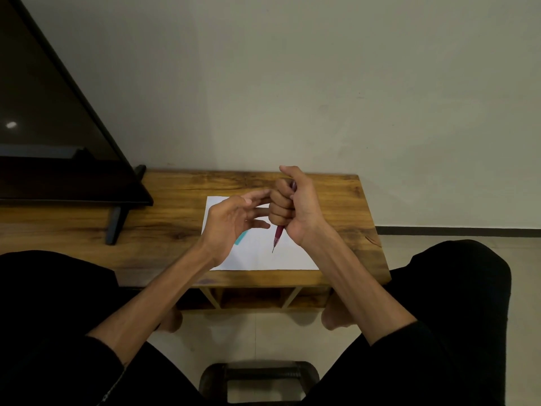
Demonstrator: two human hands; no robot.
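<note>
Head view, near edge first: what is cut off or hidden?

A dark stool (257, 373) between the knees runs out of frame at the bottom. Farther in, the left hand (231, 221) hovers with fingers loose and spread, holding nothing. It covers most of a teal strip (241, 238) on the white paper (263, 256). What that strip is, I cannot tell.

And the pen?

The pen (278, 234) is slim and maroon, its fine dark tip pointing down and near, over the paper. The right hand (295, 206) is fisted round its barrel, thumb up, so only the lower part and a sliver by the thumb show.

Farther back?

The wooden table (175, 224), then a dark screen (44, 112) at far left, cropped by the frame.
</note>
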